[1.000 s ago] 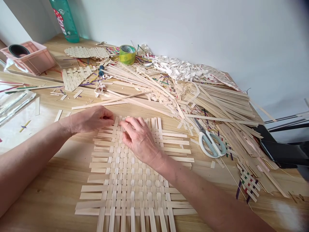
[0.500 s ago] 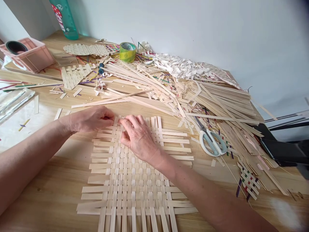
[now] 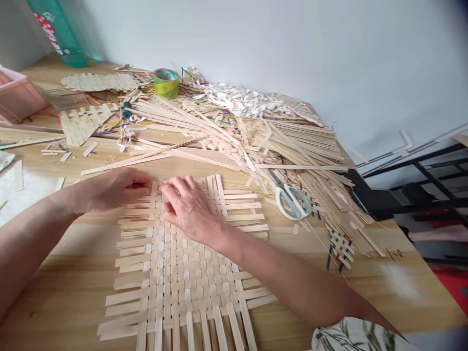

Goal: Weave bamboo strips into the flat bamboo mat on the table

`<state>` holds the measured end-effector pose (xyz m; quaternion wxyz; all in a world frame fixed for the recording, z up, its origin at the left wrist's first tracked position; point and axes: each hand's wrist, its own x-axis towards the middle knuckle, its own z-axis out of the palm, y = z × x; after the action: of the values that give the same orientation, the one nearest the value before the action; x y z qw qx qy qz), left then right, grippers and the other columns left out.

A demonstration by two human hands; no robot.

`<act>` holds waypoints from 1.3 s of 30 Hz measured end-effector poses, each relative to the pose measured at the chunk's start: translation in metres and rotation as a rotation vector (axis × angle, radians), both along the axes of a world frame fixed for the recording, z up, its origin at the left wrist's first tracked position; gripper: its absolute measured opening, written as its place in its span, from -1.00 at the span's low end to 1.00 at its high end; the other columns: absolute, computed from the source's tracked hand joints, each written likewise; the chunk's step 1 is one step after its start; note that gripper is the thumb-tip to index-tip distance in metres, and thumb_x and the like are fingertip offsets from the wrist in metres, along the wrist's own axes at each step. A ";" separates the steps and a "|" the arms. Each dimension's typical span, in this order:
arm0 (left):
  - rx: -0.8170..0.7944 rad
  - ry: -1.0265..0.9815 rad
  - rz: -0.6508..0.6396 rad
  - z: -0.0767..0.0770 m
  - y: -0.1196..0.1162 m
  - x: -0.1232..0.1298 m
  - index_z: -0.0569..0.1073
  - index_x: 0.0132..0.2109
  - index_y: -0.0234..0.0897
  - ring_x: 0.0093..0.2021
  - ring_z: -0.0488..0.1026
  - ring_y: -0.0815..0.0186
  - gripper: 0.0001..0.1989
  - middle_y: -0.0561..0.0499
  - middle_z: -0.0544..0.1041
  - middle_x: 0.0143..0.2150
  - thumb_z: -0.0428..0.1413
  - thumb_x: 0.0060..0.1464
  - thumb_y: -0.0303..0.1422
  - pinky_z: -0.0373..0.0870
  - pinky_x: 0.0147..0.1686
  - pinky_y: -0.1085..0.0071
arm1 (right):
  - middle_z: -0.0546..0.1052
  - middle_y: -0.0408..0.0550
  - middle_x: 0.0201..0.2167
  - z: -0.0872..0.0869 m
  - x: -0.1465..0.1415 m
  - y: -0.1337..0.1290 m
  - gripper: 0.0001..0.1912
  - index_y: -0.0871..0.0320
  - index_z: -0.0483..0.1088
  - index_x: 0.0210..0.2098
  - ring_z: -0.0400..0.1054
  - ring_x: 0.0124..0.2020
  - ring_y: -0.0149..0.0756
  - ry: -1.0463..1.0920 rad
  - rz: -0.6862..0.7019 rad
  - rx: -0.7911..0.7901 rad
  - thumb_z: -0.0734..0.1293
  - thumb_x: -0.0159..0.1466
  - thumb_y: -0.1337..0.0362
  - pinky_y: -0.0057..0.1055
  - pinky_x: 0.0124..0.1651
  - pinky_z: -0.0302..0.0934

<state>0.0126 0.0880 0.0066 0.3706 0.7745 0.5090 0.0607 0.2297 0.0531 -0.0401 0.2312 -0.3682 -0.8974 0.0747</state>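
Wood-grain table [image 3: 66,292] is covered toward the back w/ loose pale strips [image 3: 307,141] & scraps; teal bottle [image 3: 60,36] is stood at far L, pink bin [image 3: 22,100] nearer. Woven mat [image 3: 190,263] is laid flat, front ctr. — strip ends splayed out. Scissors [image 3: 290,196] are placed R of it; a sm. multicolour woven piece [image 3: 341,246] is set farther R.

Front and centre on the worktop [image 3: 66,292] lies the woven mat [image 3: 179,273], scissors [image 3: 288,194] off to its right, loose strips [image 3: 234,139] heaped behind it; further back sits the tape roll [image 3: 166,88], the bottle [image 3: 60,36] away to its left, the box [image 3: 22,100] nearer, far left.
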 end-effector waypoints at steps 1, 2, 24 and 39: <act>0.014 0.058 -0.015 0.001 0.000 0.000 0.31 -0.50 -0.24 -0.50 0.13 0.35 -0.71 0.09 0.22 -0.54 -0.01 0.04 -0.15 0.05 -0.48 0.41 | 0.44 0.03 -0.08 0.001 0.000 0.000 -0.73 0.21 0.42 -0.04 0.17 -0.08 -0.13 0.002 -0.002 -0.001 0.20 0.30 0.41 -0.21 -0.02 0.20; 0.066 0.119 -0.007 0.003 -0.001 0.000 0.32 -0.49 -0.24 -0.49 0.15 0.33 -0.71 0.08 0.25 -0.53 -0.03 0.05 -0.15 0.07 -0.47 0.40 | 0.44 0.02 -0.08 0.001 0.001 0.000 -0.74 0.21 0.42 -0.06 0.18 -0.08 -0.14 0.006 -0.004 -0.002 0.19 0.31 0.41 -0.22 -0.01 0.20; 0.539 0.497 -0.176 0.012 -0.050 0.097 0.36 -0.11 -0.35 -0.04 0.35 0.02 -0.85 -0.20 0.40 -0.10 0.00 0.16 -0.55 0.39 -0.14 0.18 | 0.42 0.06 -0.16 0.004 0.093 0.004 -0.78 0.20 0.35 -0.16 0.24 -0.09 -0.10 -0.001 -0.157 -0.002 0.36 0.31 0.18 -0.20 -0.04 0.24; 0.844 0.336 0.041 -0.035 -0.045 0.125 0.37 -0.12 -0.30 -0.18 0.34 0.04 -0.84 -0.14 0.47 -0.20 -0.02 0.14 -0.50 0.26 -0.19 0.13 | 0.45 0.08 -0.07 -0.002 0.092 0.007 -0.65 0.24 0.35 0.03 0.24 -0.06 -0.09 0.093 -0.092 0.006 0.39 0.30 0.25 -0.16 0.03 0.24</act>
<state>0.1376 0.0433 -0.0282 -0.0666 0.8468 0.5078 0.1437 0.3213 0.0606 -0.0418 0.2770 -0.4044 -0.8681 0.0782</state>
